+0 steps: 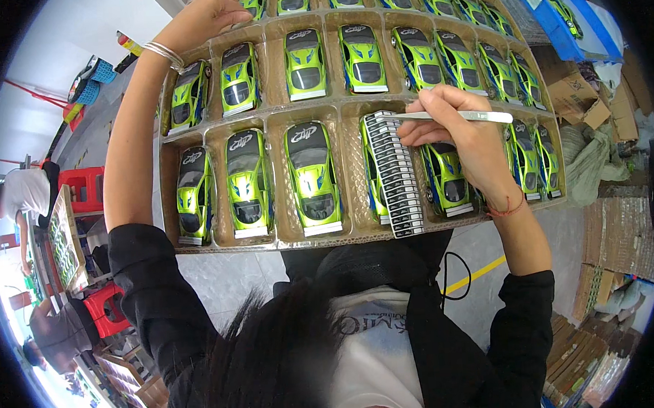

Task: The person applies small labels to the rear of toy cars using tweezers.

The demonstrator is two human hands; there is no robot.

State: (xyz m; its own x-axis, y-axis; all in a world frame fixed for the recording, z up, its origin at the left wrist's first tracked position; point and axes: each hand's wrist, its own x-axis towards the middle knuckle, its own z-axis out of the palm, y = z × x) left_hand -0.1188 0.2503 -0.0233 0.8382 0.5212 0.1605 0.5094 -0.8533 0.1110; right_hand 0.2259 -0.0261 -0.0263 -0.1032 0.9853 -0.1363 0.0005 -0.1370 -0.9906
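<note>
My right hand (451, 125) grips a pair of silver tweezers (491, 116), their tips at the upper end of a sticker sheet (395, 179). This narrow white sheet carries rows of black labels and lies across a green toy car (373, 180), partly hiding it. At the far left, my left hand (220, 15) has its fingers bent together beside another green toy car (254, 3); whatever they may hold is hidden. Several such cars with black hoods, among them one in the near row (311, 177), sit in the compartments of a clear plastic tray (352, 119).
A blue bin (603, 17) with a green car in it stands at far right, near cardboard boxes (578, 94) and stacked packaging (620, 235). Red stools (105, 308) and other people (59, 336) at worktables are on the left. A black cable (459, 297) hangs below the tray.
</note>
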